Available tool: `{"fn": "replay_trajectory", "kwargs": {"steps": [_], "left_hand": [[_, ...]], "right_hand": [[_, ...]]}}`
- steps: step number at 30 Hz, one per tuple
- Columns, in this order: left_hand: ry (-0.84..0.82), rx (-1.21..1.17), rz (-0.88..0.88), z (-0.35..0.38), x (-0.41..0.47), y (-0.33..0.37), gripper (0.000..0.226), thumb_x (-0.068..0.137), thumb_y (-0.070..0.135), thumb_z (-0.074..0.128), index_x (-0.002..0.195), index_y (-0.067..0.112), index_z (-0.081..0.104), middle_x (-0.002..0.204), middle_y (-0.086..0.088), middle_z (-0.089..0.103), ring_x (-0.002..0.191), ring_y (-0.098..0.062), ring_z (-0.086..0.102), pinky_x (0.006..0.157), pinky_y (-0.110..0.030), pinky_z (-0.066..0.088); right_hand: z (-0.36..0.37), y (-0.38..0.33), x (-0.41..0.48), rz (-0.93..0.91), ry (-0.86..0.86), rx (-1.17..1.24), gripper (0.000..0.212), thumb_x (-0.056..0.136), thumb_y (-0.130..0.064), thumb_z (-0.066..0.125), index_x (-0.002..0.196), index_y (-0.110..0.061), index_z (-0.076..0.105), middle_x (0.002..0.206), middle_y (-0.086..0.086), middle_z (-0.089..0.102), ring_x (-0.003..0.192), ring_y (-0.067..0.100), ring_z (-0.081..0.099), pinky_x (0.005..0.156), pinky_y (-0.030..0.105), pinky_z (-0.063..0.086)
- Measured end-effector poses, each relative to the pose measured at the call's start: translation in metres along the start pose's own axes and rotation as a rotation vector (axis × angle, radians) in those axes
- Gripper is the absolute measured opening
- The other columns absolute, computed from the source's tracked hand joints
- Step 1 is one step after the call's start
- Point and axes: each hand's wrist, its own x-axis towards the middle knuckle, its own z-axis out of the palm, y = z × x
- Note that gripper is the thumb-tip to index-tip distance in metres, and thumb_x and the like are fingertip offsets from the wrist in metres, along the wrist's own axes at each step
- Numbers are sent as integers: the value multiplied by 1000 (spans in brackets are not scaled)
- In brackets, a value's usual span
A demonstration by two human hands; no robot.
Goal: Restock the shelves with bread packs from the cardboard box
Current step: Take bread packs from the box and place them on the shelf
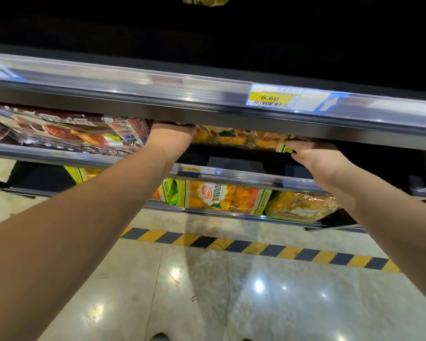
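A yellow-green bread pack lies on the middle shelf, partly hidden behind the upper shelf's front rail. My left hand reaches under that rail at the pack's left end; its fingers are hidden. My right hand grips the pack's right end, fingers curled over its green edge. More yellow-green bread packs stand on the lower shelf. The cardboard box is out of view.
Dark red snack packs fill the middle shelf to the left. A price tag reading 6.60 sits on the upper rail. Black-and-yellow hazard tape runs across the glossy floor below the shelves.
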Motion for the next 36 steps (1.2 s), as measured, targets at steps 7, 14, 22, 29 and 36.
{"fn": "replay_trajectory", "kwargs": {"steps": [7,14,22,29,36], "left_hand": [[45,334,74,-3,6,-8,44,101,-10,33,142,1,46,93,-8,44,82,-23,43,70,-25,36],[-20,-57,-88,19,3,-20,51,105,16,52,153,6,36,154,-17,40,135,-31,45,95,-30,41],[33,-232,6,23,2,-41,64,97,22,66,148,3,32,161,-17,22,142,-37,35,114,-45,36],[-22,-112,158,19,-23,-44,62,97,30,67,149,11,38,157,-7,27,136,-32,43,112,-41,39],[-1,113,294,-11,-62,-36,65,97,31,67,152,16,36,145,-4,39,135,-24,39,107,-38,40]], "right_hand": [[21,-8,1,-38,-7,99,48,100,-39,61,141,-14,56,139,5,58,132,23,52,101,33,42],[24,-4,5,-11,35,16,39,100,-36,62,133,-17,55,124,-1,56,113,18,54,96,25,40],[22,4,1,-56,45,-96,59,93,-40,72,146,-27,47,140,0,54,121,17,53,98,25,44],[21,-2,-46,-249,52,-466,55,101,-38,60,147,-12,41,130,13,59,107,28,60,94,41,53],[8,-27,-98,-408,17,-762,54,101,-44,57,147,-16,48,140,10,59,115,27,61,90,36,53]]}}
